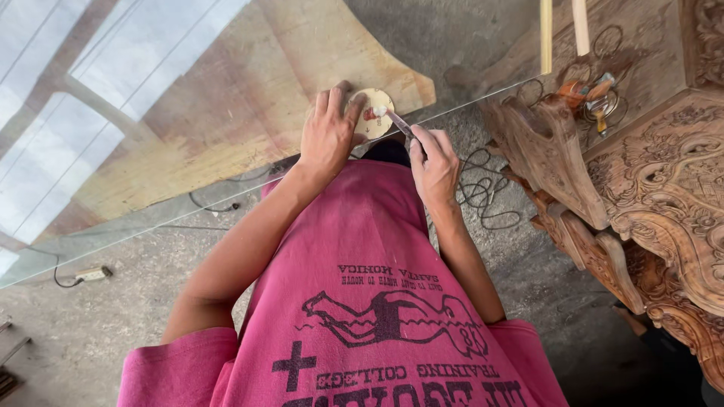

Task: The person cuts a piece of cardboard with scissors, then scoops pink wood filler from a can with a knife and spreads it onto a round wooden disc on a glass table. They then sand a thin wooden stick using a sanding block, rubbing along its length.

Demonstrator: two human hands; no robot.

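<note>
On a glass sheet (151, 113), left hand (328, 136) presses flat a wooden disc (374, 111); right hand (434, 166) grips a thin tool (398, 122)

**Person: clothing and visible body, head view**

Wears 1 short-sleeved T-shirt (377, 301), faded pink, loose fit. The front carries a dark print: several lines of lettering, a drawn figure in the middle, and 1 plus-shaped cross at the lower left of the design. Sleeves end above the elbows; both forearms bare. 2 bare hands, left (328, 136) and right (435, 167); no gloves, watch or rings discernible.
</note>
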